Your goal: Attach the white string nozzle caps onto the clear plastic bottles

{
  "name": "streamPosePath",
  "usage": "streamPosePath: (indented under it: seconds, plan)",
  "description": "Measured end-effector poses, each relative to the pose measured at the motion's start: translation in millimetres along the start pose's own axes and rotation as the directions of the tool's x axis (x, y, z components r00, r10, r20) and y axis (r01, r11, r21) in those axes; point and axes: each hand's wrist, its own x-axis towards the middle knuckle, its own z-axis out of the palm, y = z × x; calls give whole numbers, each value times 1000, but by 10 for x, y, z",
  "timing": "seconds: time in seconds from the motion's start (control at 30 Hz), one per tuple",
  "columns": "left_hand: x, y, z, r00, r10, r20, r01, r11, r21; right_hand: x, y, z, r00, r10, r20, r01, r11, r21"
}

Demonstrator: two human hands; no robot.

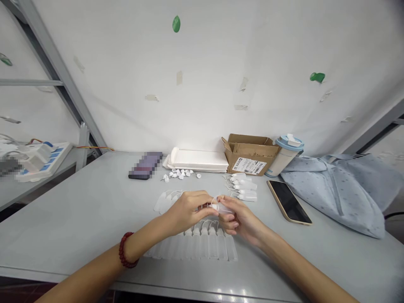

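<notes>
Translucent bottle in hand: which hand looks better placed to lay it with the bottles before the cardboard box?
Probably the right hand: its grip is around the body of the translucent bottle, nearer the bottles before the cardboard box. The left hand is farther left, at the bottle's white end.

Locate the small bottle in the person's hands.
In the head view, the small bottle is just right of centre, held in the right hand with the left hand at its white top, pictured just above the row of bottles.

Single head-worn view, facing forward and down, hands [191,208] near, white wall [208,46] beyond
</notes>
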Motion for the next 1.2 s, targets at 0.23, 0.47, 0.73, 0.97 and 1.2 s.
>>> streamPosePath:
  seconds: [0.23,0.47,0.73,0.97,1.2]
  plan:
    - [8,37,-20,992,-122,-7,122,991,-63,0,-12,38,998,-39,-45,37,998,-55]
    - [47,42,-64,867,-488,103,486,780,-394,-26,1,22,884,-458,-95,316,734,-601]
    - [38,57,-37,938,-339,-75,311,917,-251,-4,3,2,894,-439,-84,290,711,-640]
    - [59,59,-60,918,-397,0,372,861,-348,2,13,10,911,-408,-56,299,750,-590]
    - [74,51,-95,850,-437,294,526,738,-423,-40,24,15,846,-531,-33,388,658,-646]
